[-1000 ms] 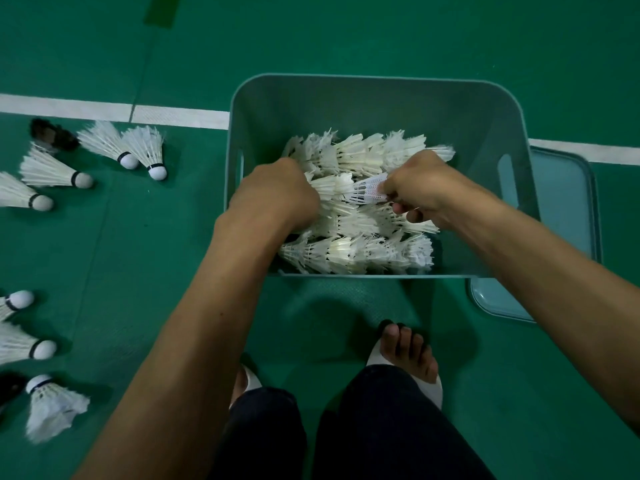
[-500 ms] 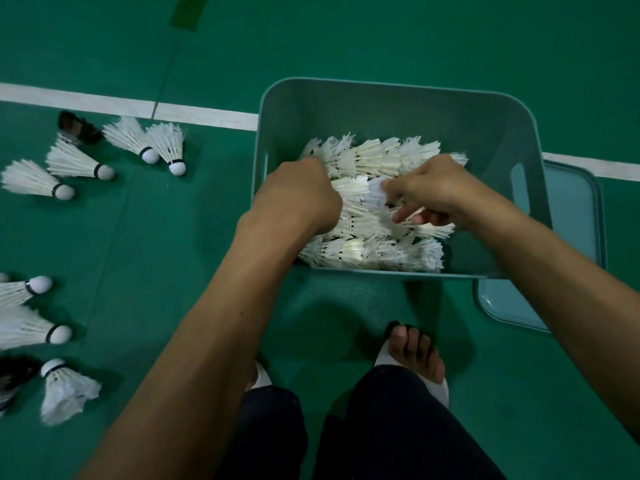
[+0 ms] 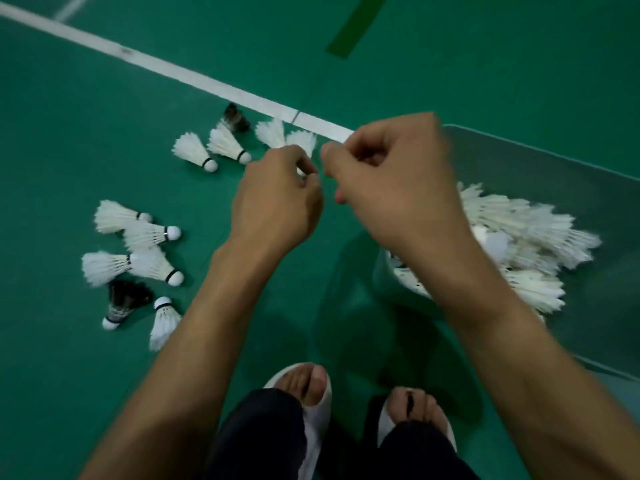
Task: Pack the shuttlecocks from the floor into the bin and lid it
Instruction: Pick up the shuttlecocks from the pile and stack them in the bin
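Observation:
The grey-green bin (image 3: 519, 150) stands at the right with several white shuttlecocks (image 3: 519, 233) piled inside. More white shuttlecocks (image 3: 194, 152) lie on the green floor at upper left, and another cluster (image 3: 149, 233) at left, with a black one (image 3: 124, 299) among them. My left hand (image 3: 277, 199) hovers with curled fingers over the corks of a white pair (image 3: 301, 142); whether it grips one is hidden. Beside it, left of the bin, my right hand (image 3: 391, 181) has its fingers pinched together with nothing visible in them. The lid is out of sight.
A white court line (image 3: 173, 69) runs diagonally behind the shuttlecocks, and a darker green strip (image 3: 356, 26) crosses the floor beyond it. My feet in white slippers (image 3: 311, 396) stand at the bottom, close to the bin's near corner. A second black shuttlecock (image 3: 235, 117) lies by the line.
Both hands have come out of the bin and swung left over the floor shuttlecocks. The view has turned left, so the bin now sits at the right edge.

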Demonstrator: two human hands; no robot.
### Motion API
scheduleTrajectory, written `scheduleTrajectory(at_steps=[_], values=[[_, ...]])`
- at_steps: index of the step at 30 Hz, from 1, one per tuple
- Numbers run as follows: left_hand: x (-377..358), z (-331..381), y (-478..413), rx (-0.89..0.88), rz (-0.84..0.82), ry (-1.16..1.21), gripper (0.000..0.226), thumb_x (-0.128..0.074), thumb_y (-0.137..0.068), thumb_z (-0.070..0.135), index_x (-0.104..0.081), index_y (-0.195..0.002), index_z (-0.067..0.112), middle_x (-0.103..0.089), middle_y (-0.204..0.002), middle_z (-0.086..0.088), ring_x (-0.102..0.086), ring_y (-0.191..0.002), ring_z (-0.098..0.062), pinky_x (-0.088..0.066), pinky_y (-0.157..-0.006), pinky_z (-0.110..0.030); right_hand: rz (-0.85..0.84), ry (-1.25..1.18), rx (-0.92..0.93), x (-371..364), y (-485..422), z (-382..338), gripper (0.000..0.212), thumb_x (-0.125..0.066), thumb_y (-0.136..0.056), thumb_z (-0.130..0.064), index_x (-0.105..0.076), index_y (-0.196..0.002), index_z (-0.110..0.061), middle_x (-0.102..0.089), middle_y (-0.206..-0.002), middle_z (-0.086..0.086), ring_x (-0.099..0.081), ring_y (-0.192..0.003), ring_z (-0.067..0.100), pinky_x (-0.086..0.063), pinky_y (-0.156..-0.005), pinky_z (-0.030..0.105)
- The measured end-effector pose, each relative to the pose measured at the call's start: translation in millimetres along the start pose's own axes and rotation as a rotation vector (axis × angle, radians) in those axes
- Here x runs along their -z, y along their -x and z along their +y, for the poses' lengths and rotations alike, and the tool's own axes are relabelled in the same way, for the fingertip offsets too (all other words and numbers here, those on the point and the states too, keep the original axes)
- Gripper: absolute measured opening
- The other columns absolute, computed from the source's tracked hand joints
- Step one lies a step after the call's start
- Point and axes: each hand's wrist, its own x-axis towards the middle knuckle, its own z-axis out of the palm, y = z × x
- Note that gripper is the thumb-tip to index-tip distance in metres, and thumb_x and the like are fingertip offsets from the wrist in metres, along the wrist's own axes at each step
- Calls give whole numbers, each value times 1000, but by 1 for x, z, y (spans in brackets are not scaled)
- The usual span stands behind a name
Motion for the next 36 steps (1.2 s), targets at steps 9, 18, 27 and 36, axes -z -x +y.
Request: scheduleTrajectory(at_steps=[9,18,27,36], values=[[16,-193,87,666,388,-58,15,-62,-85,22,-68,-98,17,-73,-99,-7,-66,-98,-32,-53,-82,-38,-510,339,-60,-203,23,53,23,-64,-84,-33,-71,-100,-18,-76,-96,7,-70,-99,33,-57,-85,40],[-24,-240,124,811,196,-148,71,-84,-64,41,-48,-117,11,-47,-124,-14,-45,-113,-38,-43,-95,-45,-760,440,679,-297,32,36,47,-67,-80,-8,-58,-126,-14,-63,-130,-2,-50,-116,27,-52,-75,38],[16,-253,118,679,409,-289,38,-77,-68,34,-70,-105,33,-52,-123,-2,-46,-118,-28,-41,-91,-39,-415,551,522,-287,20,62,21,-74,-82,-34,-73,-98,-20,-72,-95,2,-54,-100,30,-40,-79,39],[20,-237,67,574,103,-2,36,-76,-48,44,-58,-77,32,-64,-95,-3,-59,-93,-28,-49,-74,-36,-264,359,46,-228,21,30,19,-70,-86,-18,-69,-105,-22,-76,-99,3,-69,-94,30,-57,-76,39]])
